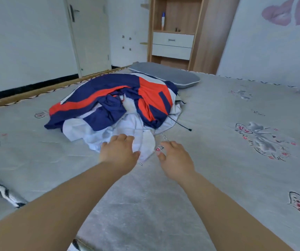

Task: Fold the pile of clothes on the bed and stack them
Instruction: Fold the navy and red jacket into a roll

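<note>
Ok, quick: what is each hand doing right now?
Left hand: open, fingers resting on the white garment at the pile's near edge.
Right hand: open, holding nothing, just beside that garment.

Nothing is reading clearly here. Cursive lettering is showing on the pink heart wall decal [290, 11] at the upper right — perhaps beginning "lov", too blurred and cropped to be sure. Dark script is curling around the floral prints on the bed sheet [265, 140] — illegible throughout.
</note>
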